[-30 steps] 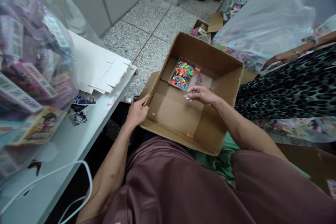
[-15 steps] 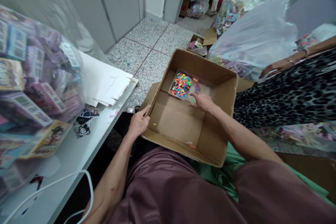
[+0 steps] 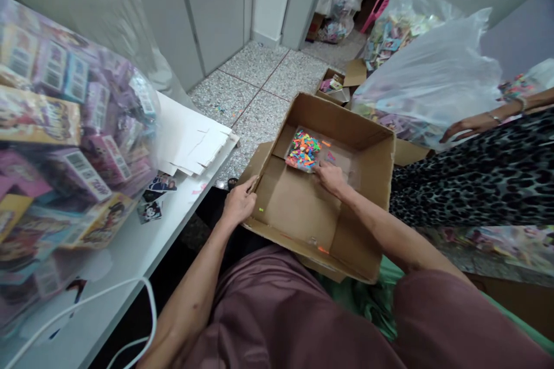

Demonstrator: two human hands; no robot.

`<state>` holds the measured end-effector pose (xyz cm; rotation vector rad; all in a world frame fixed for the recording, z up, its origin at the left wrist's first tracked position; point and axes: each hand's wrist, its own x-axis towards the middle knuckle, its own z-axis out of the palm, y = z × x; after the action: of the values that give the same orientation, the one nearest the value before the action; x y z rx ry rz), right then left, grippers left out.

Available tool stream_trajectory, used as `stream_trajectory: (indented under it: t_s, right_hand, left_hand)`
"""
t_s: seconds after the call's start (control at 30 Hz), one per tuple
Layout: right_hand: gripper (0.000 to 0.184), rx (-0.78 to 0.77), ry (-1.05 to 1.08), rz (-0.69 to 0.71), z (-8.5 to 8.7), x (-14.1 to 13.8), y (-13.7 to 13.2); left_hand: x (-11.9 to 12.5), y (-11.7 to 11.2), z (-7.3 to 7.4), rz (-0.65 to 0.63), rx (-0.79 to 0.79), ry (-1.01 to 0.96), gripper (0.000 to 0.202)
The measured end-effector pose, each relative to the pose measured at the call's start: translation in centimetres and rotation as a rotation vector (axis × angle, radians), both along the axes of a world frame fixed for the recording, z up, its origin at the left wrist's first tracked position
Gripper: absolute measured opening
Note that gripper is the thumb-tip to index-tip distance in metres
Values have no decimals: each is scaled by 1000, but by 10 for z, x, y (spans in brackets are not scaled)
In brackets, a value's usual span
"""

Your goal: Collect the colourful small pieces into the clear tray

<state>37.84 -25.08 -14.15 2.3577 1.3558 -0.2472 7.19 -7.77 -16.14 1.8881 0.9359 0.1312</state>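
Observation:
A brown cardboard box lies open and tilted across my lap. My left hand is closed round its left rim. Inside, at the far end, rests a clear plastic tray. Small brightly coloured pieces are heaped in the tray's left part, and a few lie in its right part. My right hand reaches into the box, its fingers drawn together at the tray's near edge. What is between those fingertips is hidden. An orange piece lies by the box's near wall.
On the left, a white table bears a clear bag of small toy boxes, white boards and a white cable. Filled plastic bags stand on the right. Another person's hand is near them.
My right hand's fingers have drawn together at the tray's near edge. The view has shifted slightly, so everything sits lower and further right. My left hand keeps its hold on the box rim.

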Motion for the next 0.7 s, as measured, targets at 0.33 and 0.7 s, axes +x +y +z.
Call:
stream_trajectory:
  t_s: [0.33, 0.7]
  right_hand:
    - [37, -25, 129, 64, -24, -11, -12]
    - [81, 271, 179, -453, -29, 13, 15]
  left_hand:
    - [-3, -1, -7, 13, -19, -50, 71]
    - [-4, -1, -5, -3, -3, -35, 70]
